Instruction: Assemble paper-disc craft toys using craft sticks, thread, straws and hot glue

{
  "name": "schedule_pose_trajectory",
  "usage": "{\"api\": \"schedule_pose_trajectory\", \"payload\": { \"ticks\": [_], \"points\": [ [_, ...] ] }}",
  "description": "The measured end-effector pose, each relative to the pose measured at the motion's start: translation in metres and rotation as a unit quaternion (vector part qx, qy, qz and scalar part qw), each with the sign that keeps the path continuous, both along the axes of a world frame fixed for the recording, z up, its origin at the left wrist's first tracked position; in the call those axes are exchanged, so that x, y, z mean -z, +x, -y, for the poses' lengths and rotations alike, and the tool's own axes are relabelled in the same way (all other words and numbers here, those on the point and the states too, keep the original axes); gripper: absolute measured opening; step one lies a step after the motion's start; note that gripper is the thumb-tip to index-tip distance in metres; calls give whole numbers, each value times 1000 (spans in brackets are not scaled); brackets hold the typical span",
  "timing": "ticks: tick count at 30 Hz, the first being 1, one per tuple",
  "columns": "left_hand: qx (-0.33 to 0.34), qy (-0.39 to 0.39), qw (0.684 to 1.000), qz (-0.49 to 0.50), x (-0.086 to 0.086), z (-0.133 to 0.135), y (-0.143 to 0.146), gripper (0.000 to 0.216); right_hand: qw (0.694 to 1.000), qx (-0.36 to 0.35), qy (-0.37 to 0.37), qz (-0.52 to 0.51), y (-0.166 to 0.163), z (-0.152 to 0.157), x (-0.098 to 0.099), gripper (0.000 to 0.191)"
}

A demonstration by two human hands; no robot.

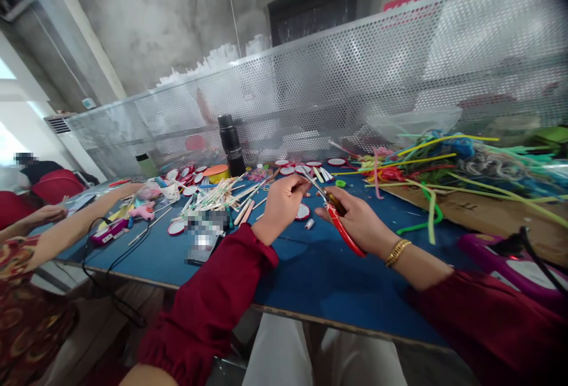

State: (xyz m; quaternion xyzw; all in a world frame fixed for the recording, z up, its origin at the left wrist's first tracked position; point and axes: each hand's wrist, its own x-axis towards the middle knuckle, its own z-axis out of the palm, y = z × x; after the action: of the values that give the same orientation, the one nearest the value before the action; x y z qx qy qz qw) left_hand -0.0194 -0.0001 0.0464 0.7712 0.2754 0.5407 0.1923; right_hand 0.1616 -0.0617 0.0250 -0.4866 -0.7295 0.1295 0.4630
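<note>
My right hand [360, 221] is closed around red-handled scissors [344, 230], whose blades point up and left toward my left hand. My left hand [283, 201] pinches the end of a thin stick-like piece [305, 175] at the scissor tips; what it is exactly I cannot make out. Both hands hover just above the blue table [310, 273]. A small white cylinder [309, 224] and a red-and-white round disc [302, 212] lie on the table between my hands. I wear dark red sleeves and a gold bracelet on the right wrist.
A heap of coloured pipe cleaners [448, 164] lies at the right on cardboard. A black flask [231, 144], more discs [186, 176] and a pile of sticks [219, 193] lie beyond. Another person's arm [75, 226] reaches across the left. A perforated metal screen [355, 78] backs the table.
</note>
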Motion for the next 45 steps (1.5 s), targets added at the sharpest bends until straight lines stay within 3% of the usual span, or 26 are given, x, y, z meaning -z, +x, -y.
{"api": "schedule_pose_trajectory", "payload": {
  "ticks": [6, 15, 17, 21, 24, 33, 45],
  "points": [
    [86, -58, 994, 38, -6, -2, -3, 17, 999, -4, 24, 24, 3, -3, 1, 52],
    [137, -150, 979, 7, -5, -10, -8, 29, 999, 13, 20, 46, 4, 1, 0, 52],
    [112, -141, 984, -17, -4, -10, -7, 25, 999, 20, 7, 46, 3, 1, -2, 53],
    [-34, -19, 998, -53, -2, -3, -3, 13, 998, 36, -12, 44, 2, 1, -4, 51],
    [-83, 31, 995, -51, -1, 1, 1, 11, 998, 37, -5, 53, 3, -2, -1, 47],
    [-56, 30, 997, -43, 1, -1, 3, 13, 997, 32, 13, 69, 5, -2, 1, 38],
    [0, 18, 996, -83, -3, -4, -5, 24, 996, 38, -3, 77, 4, -2, 1, 45]
  ]
}}
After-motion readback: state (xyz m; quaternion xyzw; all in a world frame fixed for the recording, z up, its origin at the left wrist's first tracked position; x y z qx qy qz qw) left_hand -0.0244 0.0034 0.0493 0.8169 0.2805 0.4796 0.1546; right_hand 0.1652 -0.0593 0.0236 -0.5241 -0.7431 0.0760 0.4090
